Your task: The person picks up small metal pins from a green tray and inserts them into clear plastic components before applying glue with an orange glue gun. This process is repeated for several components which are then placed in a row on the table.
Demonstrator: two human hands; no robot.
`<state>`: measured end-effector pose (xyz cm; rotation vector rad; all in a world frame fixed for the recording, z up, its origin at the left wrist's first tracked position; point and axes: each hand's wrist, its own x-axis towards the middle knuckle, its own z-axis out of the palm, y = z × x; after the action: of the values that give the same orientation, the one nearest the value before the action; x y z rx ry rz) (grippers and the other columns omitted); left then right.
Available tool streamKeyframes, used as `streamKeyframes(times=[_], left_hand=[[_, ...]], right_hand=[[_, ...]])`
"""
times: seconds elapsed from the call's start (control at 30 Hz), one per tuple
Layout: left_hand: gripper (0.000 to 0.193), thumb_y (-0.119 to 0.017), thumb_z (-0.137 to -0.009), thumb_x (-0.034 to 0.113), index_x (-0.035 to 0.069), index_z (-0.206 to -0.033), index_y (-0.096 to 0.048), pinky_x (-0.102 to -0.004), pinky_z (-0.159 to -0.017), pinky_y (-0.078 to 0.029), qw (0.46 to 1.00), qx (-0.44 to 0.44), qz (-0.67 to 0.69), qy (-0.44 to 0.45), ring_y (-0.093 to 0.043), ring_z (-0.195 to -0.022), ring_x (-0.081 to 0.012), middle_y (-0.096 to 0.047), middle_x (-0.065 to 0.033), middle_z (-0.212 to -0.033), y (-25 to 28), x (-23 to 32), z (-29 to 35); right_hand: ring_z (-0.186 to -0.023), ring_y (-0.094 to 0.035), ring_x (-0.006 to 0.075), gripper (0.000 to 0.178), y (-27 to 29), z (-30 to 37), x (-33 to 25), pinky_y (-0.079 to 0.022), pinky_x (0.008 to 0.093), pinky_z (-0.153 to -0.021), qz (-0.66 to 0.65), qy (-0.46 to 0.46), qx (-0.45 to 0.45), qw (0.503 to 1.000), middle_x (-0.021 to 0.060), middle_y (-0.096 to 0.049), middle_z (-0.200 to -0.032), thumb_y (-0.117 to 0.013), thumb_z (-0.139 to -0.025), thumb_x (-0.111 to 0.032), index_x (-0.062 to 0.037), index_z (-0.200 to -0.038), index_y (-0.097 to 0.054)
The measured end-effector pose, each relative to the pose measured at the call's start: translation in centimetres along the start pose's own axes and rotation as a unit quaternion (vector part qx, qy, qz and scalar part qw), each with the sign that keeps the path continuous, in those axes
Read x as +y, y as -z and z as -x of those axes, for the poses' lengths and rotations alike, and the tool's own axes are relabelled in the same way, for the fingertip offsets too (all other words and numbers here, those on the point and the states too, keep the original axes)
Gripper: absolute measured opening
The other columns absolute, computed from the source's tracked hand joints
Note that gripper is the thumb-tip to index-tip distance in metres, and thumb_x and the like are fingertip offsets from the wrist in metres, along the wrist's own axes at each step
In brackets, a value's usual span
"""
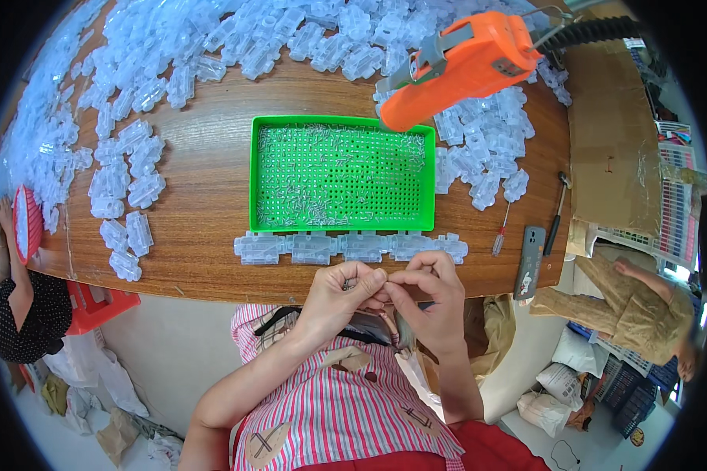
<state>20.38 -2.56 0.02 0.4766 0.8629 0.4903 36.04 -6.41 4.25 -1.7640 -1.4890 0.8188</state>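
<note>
My left hand (336, 301) and my right hand (434, 302) meet just over the table's near edge, fingertips pinched together. Whatever lies between them is too small and covered to name. Directly beyond my fingers, a row of translucent plastic housings (312, 248) lies end to end along the tray's near side. The green perforated tray (254, 177) bears many small, thin metal pieces, perhaps screws (313, 210), scattered across its bottom. Over its far right corner hangs an orange power screwdriver (467, 67), touched by neither hand.
Heaps of translucent housings (173, 35) cover the far and left table (196, 149), with another pile (483, 137) right of the tray. At right lie a red-handled screwdriver (499, 239), a dark-handled tool (556, 216) and a phone (530, 263). Other people (31, 314) are at both sides.
</note>
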Motion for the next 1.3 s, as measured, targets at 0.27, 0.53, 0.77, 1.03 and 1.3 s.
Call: streamKeyframes(times=[0.27,0.53,0.77,1.03,1.3], left_hand=[[0.043,-0.045,-0.097,0.040,0.001,-0.094,-0.063,-0.0273,-0.075,-0.055,0.992,0.053,0.071,0.090,-0.066,-0.082,-0.0167,-0.067,-0.0108,-0.090,0.4,-0.8,0.1],[0.048,-0.042,-0.098,0.041,-0.004,-0.097,-0.061,-0.0288,-0.080,-0.055,0.986,0.061,0.097,0.120,-0.065,-0.086,-0.0179,-0.066,-0.0135,-0.094,0.5,-1.1,-0.6],[0.048,-0.042,-0.099,0.041,-0.003,-0.099,-0.061,-0.0287,-0.080,-0.054,0.987,0.066,0.090,0.119,-0.065,-0.087,-0.0178,-0.066,-0.0132,-0.094,0.3,-1.2,-0.9],[0.074,-0.024,-0.096,0.058,-0.006,-0.115,-0.055,-0.0348,-0.095,-0.048,0.974,-0.034,0.199,0.106,-0.060,-0.105,-0.0229,-0.061,-0.0189,-0.113,0.0,1.2,0.3],[0.081,-0.012,-0.094,0.061,-0.002,-0.138,-0.036,-0.0343,-0.105,-0.038,0.946,-0.156,0.282,0.041,-0.046,-0.124,-0.0211,-0.045,-0.0137,-0.136,-0.2,2.4,0.3]], right_hand=[[-0.079,-0.049,0.0243,0.009,-2.3,-1.4,3.3,-0.039,0.0352,-0.073,0.110,0.053,0.085,0.989,0.0088,-0.051,-0.091,-0.068,-0.077,-0.006,-0.0049,-0.085,-0.065],[-0.080,-0.049,0.0242,0.010,-2.7,-1.9,3.2,-0.038,0.0369,-0.073,0.157,0.083,0.068,0.982,0.0067,-0.052,-0.089,-0.068,-0.076,-0.005,-0.0048,-0.085,-0.065],[-0.080,-0.050,0.0243,0.011,-2.6,-2.0,2.9,-0.038,0.0370,-0.072,0.204,0.105,0.058,0.971,0.0063,-0.053,-0.088,-0.069,-0.074,-0.006,-0.0061,-0.085,-0.067],[-0.081,-0.052,0.0253,0.015,-1.5,-1.6,1.3,-0.042,0.0343,-0.072,0.091,0.049,0.100,0.990,0.0091,-0.054,-0.088,-0.067,-0.077,-0.004,-0.0047,-0.092,-0.067],[-0.078,-0.048,0.0219,0.013,-1.5,-1.3,-1.9,-0.037,0.0350,-0.074,0.095,0.102,0.048,0.989,0.0041,-0.053,-0.090,-0.072,-0.074,-0.009,-0.0096,-0.086,-0.067]])
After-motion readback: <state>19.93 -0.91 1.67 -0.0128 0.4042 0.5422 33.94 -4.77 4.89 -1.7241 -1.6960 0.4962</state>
